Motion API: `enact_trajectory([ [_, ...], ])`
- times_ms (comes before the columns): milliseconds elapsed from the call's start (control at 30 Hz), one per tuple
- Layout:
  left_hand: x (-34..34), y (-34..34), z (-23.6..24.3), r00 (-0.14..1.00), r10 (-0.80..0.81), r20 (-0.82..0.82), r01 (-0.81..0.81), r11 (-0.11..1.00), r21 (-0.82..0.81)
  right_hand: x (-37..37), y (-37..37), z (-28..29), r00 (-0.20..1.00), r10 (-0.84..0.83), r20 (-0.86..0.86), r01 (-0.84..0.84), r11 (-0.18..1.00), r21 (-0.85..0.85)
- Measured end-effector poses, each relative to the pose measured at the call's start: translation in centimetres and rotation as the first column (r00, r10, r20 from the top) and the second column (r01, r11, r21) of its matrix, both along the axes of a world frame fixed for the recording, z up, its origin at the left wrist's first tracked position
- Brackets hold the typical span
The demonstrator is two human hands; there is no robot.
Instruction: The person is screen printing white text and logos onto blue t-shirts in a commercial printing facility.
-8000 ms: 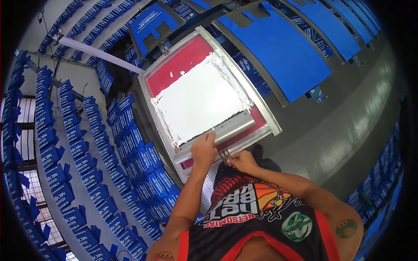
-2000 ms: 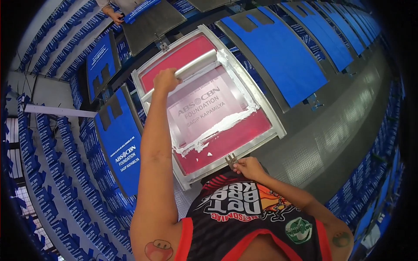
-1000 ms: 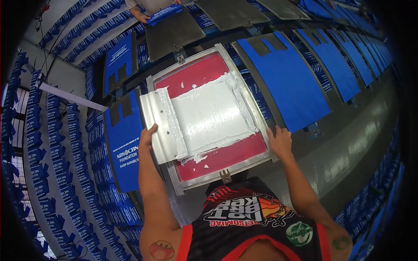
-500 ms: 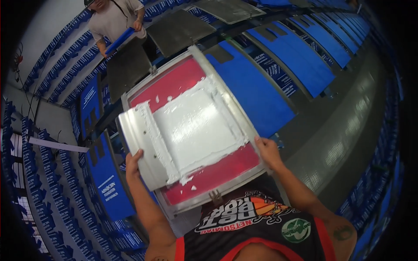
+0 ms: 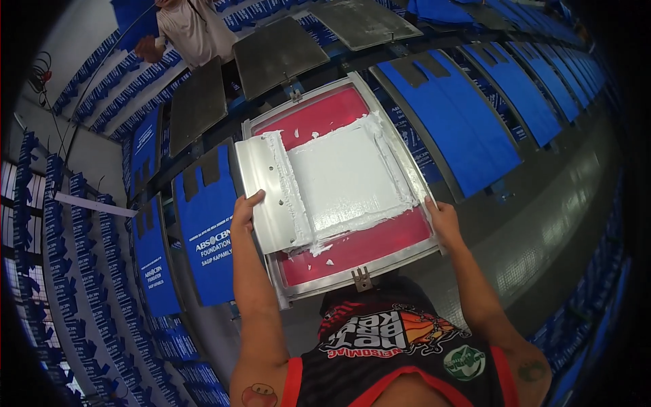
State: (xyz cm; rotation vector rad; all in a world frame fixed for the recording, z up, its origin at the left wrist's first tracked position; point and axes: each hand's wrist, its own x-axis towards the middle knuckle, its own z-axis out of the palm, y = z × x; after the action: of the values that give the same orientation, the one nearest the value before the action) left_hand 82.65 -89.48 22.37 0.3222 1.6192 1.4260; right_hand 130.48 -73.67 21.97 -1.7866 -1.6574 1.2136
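A metal-edged screen printing frame (image 5: 352,271) with red mesh lies in front of me, white ink (image 5: 346,176) spread thickly over its middle. A wide metal squeegee (image 5: 261,169) rests along its left side, ink caked on its right edge. My left hand (image 5: 247,211) is closed on the frame's left edge, its thumb up against the squeegee. My right hand (image 5: 444,222) grips the frame's right edge, thumb on top. Whether the frame touches the board beneath is hidden. Left of it, a blue fabric piece (image 5: 207,237) with white print lies on a board.
Blue fabric pieces on boards continue rightward, one (image 5: 451,115) beside the frame. Dark bare boards (image 5: 278,57) form the far row. A co-worker (image 5: 196,34) stands across the table with a blue piece (image 5: 134,20). Printed blue pieces (image 5: 88,264) hang in rows at left.
The frame, squeegee and both my hands have shifted right by one board, and a printed blue piece now shows at their left. The co-worker's blue piece has moved up and left.
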Motion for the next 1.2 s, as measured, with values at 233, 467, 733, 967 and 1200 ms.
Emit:
enact_trajectory([
  [233, 3.1, 1.9, -1.1, 0.996, 0.086, 0.032, -0.086, 0.996, 0.003, 1.2, 4.5, -3.2, 0.999, 0.037, 0.024, -0.036, 0.999, -0.024],
  [467, 2.9, 7.8, 5.2, 0.725, -0.394, -0.565, 0.305, 0.919, -0.248, 1.1, -0.9, 1.2, 0.940, 0.192, 0.282, -0.307, 0.835, 0.456],
  [733, 9.0, 15.7, 1.0, -0.062, -0.419, -0.906, 0.220, 0.879, -0.422, -2.1, -13.8, -3.3, 0.857, 0.389, -0.338, -0.507, 0.752, -0.421],
  [967, 14.7, 8.3, 0.9, -0.044, -0.376, -0.926, 0.274, 0.886, -0.373, -2.8, -13.5, -1.8, 0.901, 0.361, -0.241, -0.430, 0.814, -0.390],
  [1200, 18.9, 4.3, 7.3, 0.132, -0.577, -0.806, 0.334, 0.791, -0.512, -2.4, -12.2, -3.0, 0.857, 0.439, -0.271, -0.513, 0.782, -0.355],
])
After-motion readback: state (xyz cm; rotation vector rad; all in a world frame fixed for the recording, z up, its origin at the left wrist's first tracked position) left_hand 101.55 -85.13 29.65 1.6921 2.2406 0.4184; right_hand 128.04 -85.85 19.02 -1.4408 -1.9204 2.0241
